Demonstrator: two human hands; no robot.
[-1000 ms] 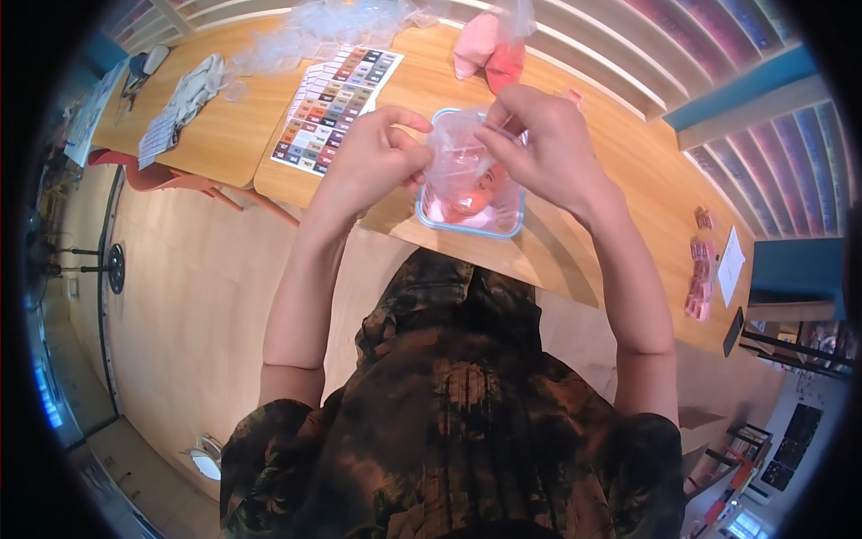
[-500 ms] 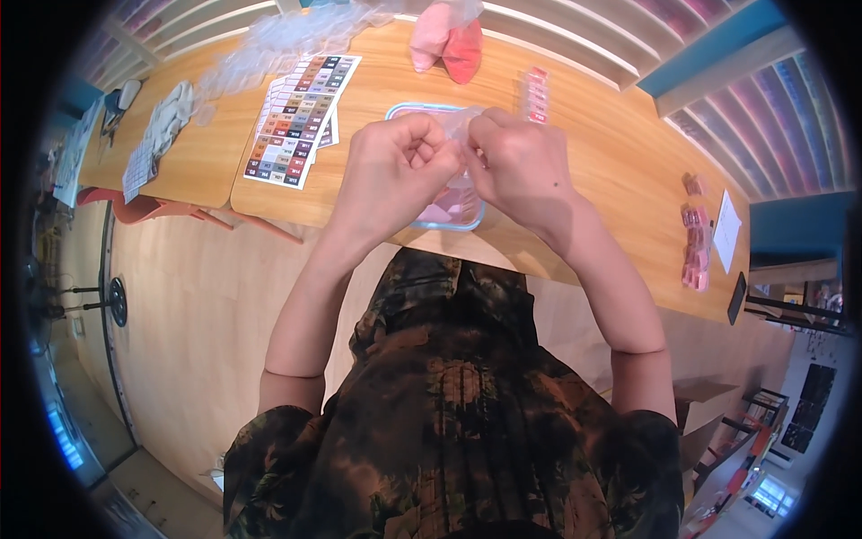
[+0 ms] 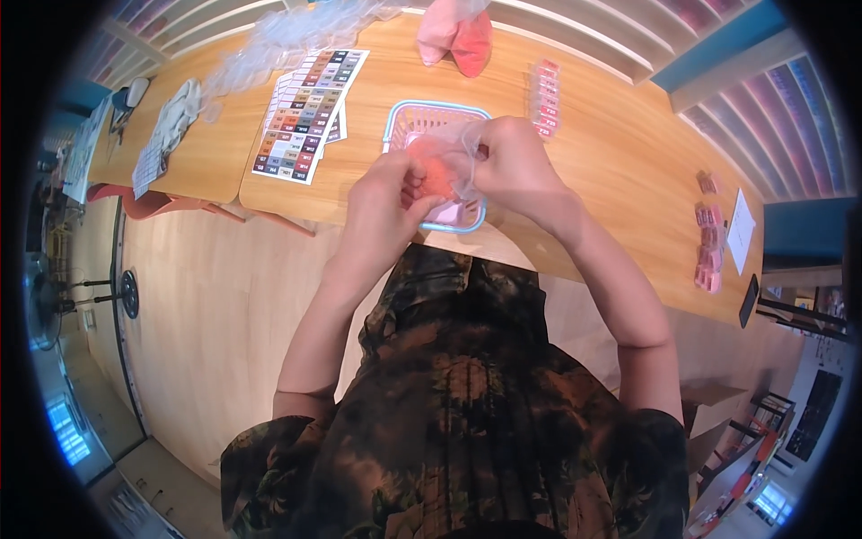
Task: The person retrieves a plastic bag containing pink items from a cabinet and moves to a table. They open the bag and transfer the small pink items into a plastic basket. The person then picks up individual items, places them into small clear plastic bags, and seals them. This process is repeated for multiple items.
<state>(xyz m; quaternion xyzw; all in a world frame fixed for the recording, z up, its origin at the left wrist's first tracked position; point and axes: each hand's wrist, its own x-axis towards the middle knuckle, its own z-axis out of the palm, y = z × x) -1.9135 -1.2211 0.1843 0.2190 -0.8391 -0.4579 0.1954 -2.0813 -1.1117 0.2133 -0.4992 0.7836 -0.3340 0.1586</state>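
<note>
Above a small basket with pink slatted walls and a pale blue rim, both hands are raised together. My left hand is closed, fingers curled, on a clear plastic bag with coral-orange contents, too small to make out. My right hand pinches the loose clear upper part of that bag on its right side. Pale pink packets show inside the basket beneath the hands. The bag and hands hide the basket's middle.
Colour charts lie left on the wooden table, below a heap of clear plastic bags. Pink and red full bags stand at the back. Rows of small pinkish-red boxes lie to the right, with more boxes near the right edge.
The hands have moved slightly apart. The bag's coral-orange contents, hidden before, now show between them. The whole view has shifted a little.
</note>
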